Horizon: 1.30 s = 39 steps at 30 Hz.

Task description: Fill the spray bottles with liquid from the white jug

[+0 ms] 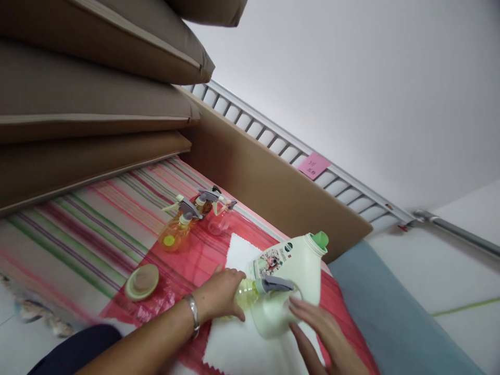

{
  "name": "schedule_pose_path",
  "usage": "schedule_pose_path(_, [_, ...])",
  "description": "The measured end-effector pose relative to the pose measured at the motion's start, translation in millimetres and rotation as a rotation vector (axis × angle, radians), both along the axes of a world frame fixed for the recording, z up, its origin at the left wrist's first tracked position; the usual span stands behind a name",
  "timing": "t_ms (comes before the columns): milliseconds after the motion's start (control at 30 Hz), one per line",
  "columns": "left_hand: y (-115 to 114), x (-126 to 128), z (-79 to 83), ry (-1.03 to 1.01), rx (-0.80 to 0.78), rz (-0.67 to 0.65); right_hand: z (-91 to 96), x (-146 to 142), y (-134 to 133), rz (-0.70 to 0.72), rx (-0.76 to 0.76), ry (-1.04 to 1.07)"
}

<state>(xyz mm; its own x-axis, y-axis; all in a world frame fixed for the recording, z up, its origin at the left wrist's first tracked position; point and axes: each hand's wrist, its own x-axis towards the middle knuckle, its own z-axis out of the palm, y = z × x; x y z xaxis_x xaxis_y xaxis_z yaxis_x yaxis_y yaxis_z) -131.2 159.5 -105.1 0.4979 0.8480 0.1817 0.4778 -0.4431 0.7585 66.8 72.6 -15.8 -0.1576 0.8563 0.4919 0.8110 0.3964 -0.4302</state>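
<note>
My left hand [222, 294], with a silver bracelet at the wrist, is wrapped round a small clear spray bottle [245, 293] of yellowish liquid. The bottle's grey trigger head [275, 284] points right, in front of a pale green jug [307, 263]. That jug has a printed label and a green spout. My right hand [318, 325] is open, its fingers apart beside the jug and near the trigger head; whether it touches either I cannot tell. A white cloth [234, 341] with zigzag edges lies under the jug.
Several spray bottles, one with orange liquid [175, 234] and one pink [221, 221], stand behind on a red cloth [203, 247]. A round pale green lid [142, 283] lies at left. Stacked brown cushions [89, 94] rise at back left; a tan board [265, 182] fronts a white radiator [265, 138].
</note>
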Motion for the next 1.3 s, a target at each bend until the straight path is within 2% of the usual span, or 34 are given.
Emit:
schedule_pose_path(100, [-2.5, 0.6, -0.2, -0.002, 0.013, 0.006, 33.7, -6.2, 32.6, 0.062, -0.140, -0.301])
schedule_pose_path(233, [-3.4, 0.8, -2.1, -0.003, 0.021, 0.008, 42.6, -20.6, 66.4, 0.076, -0.369, -0.504])
schedule_pose_path(367, [-1.1, 1.1, -3.1, -0.001, 0.030, 0.004, 40.1, -33.9, 83.5, -0.018, -0.489, -0.468])
schedule_pose_path(467, [-0.3, 0.7, -1.6, 0.009, 0.022, -0.002, 45.3, -34.0, 91.6, -0.039, -0.551, -0.414])
schedule_pose_path(567, [-0.7, -0.4, 0.7, 0.031, -0.010, -0.018, 54.8, -20.5, 91.8, 0.006, -0.441, -0.480])
schedule_pose_path(600, [-0.7, -0.6, 1.1, 0.035, -0.017, -0.019, 57.1, -14.1, 90.3, 0.074, -0.356, -0.550])
schedule_pose_path(700, [0.0, -0.2, 0.5, 0.025, -0.017, -0.009, 58.0, 2.0, 84.9, 0.392, -0.139, -0.820])
schedule_pose_path(767, [0.7, 0.8, -1.2, 0.013, -0.006, -0.001, 53.7, 5.3, 82.7, 0.533, -0.116, -0.924])
schedule_pose_path(800, [1.0, 1.4, -2.2, 0.010, 0.000, 0.001, 50.9, 4.3, 82.3, 0.561, -0.131, -0.939])
schedule_pose_path(867, [1.1, 2.3, -4.2, 0.009, 0.014, -0.003, 45.8, -1.9, 82.2, 0.508, -0.207, -0.891])
schedule_pose_path(1000, [0.4, 2.2, -5.4, 0.006, 0.023, 0.000, 45.5, -15.5, 79.5, 0.121, -0.517, -0.596])
schedule_pose_path(1067, [0.4, 1.7, -4.5, 0.002, 0.010, 0.001, 50.5, -16.0, 75.9, -0.009, -0.565, -0.521])
schedule_pose_path(1100, [0.5, 1.5, -3.8, 0.002, 0.005, -0.002, 53.6, -14.2, 74.3, -0.030, -0.520, -0.536])
schedule_pose_path(1167, [0.8, 1.6, -2.3, 0.012, -0.003, -0.013, 58.8, -8.4, 73.3, 0.035, -0.308, -0.653])
schedule_pose_path(1233, [0.7, 1.8, -1.0, 0.018, -0.008, -0.017, 60.7, -2.3, 76.2, 0.210, -0.064, -0.819])
schedule_pose_path(1300, [0.2, 1.6, 0.1, 0.018, -0.010, -0.013, 58.9, 0.4, 81.7, 0.372, 0.098, -0.969])
